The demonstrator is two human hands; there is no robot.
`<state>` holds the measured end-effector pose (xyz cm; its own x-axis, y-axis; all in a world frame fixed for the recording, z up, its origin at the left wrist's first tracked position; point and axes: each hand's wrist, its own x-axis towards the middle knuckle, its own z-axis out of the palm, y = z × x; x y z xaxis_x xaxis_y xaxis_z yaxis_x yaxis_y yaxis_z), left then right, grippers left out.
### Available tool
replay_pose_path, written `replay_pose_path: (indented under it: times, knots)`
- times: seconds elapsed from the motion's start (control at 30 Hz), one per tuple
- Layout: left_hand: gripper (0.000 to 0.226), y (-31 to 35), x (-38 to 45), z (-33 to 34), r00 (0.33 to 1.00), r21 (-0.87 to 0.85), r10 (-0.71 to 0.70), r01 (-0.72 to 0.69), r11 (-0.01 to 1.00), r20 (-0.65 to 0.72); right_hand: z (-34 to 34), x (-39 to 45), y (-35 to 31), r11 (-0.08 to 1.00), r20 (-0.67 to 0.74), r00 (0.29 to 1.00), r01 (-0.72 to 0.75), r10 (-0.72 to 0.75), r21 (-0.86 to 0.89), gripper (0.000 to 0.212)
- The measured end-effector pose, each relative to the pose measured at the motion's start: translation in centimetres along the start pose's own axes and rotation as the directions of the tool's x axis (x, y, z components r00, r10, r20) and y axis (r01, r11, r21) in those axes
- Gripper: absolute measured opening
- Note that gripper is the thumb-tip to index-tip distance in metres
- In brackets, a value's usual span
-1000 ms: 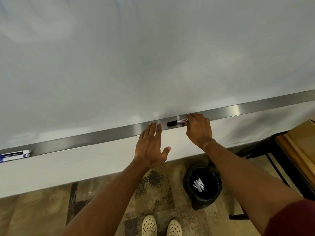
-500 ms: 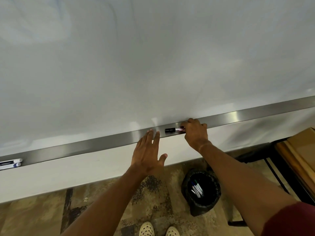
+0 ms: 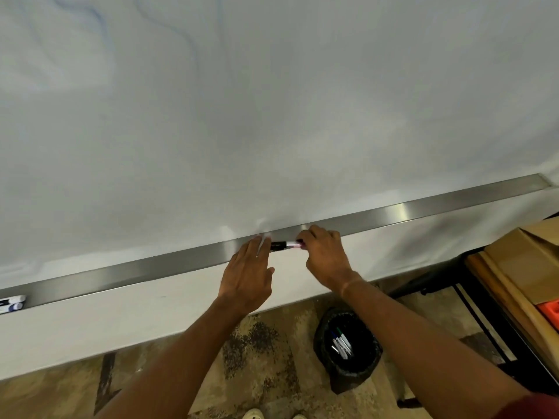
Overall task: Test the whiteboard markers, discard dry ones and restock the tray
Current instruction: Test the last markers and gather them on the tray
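Markers lie at the far left end of the metal tray, two capped ones side by side, well apart from the hands. Further right, the left hand is spread flat and empty, its fingertips over the tray's front edge and just beside the black cap of the marker that lies along the tray. The right hand is curled over the marker's other end, fingers pinched on the barrel; whether it has lifted clear of the tray I cannot tell. Below, on the patterned floor, a black bin holds several discarded markers, and cardboard boxes sit on a dark table at the right.

The step in hand looks like taking this marker up for a test stroke. It would go best if the right hand keeps a firm pinch on the barrel while the left closes on the cap and pulls straight along the marker's axis, not sideways, so the tip does not smear the whiteboard or slip back into the tray. A short line on a bare patch of board would then settle it: tray or bin.

Compared with a second ago, the left hand has moved right until it nearly touches the cap, and the right hand has closed tighter over the barrel, hiding more of it. The view has tilted up, so the shoes are now almost out of sight.
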<state>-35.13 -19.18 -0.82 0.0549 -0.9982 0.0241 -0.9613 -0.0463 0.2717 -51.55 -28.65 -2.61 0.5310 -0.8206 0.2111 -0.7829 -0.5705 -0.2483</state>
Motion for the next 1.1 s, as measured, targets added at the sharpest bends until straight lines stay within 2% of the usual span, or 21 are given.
replay_pose_path:
  times: [0.17,0.3,0.4,0.6,0.83,0.97,1.1]
  knots:
    - [0.044,-0.3,-0.4,-0.5,0.997,0.058,0.06,-0.057,0.997,-0.043,-0.2,-1.9,-1.8,0.992,0.011,0.997,0.072,-0.073,0.102,0.035]
    - [0.029,-0.5,-1.4,-1.2,0.997,0.022,0.071,-0.07,0.997,-0.036,-1.0,-2.9,-2.4,0.978,0.038,0.992,0.114,-0.123,0.176,0.03]
    - [0.027,-0.9,-2.3,-1.6,0.997,-0.004,0.069,-0.069,0.998,-0.021,-1.5,-3.7,-2.8,0.968,0.049,0.988,0.136,-0.15,0.213,0.022]
    - [0.025,-1.2,-4.3,-2.5,0.992,-0.019,0.123,-0.123,0.992,-0.026,-2.4,-4.9,-4.3,0.961,0.096,0.975,0.179,-0.202,0.211,0.022]
    - [0.022,-1.7,-6.4,-4.1,0.997,-0.057,0.077,-0.077,0.995,0.006,-2.9,-6.0,-6.3,0.951,0.046,0.968,0.233,-0.247,0.206,0.022]
    - [0.021,-2.7,-8.0,-5.3,0.997,-0.14,0.066,-0.062,0.988,0.026,-3.4,-6.6,-7.5,0.945,-0.024,0.959,0.281,-0.281,0.169,0.018]
    - [0.02,-4.0,-9.5,-5.9,0.997,-0.219,0.064,-0.055,0.974,0.034,-3.3,-7.1,-9.5,0.944,-0.024,0.954,0.299,-0.298,0.139,0.014]
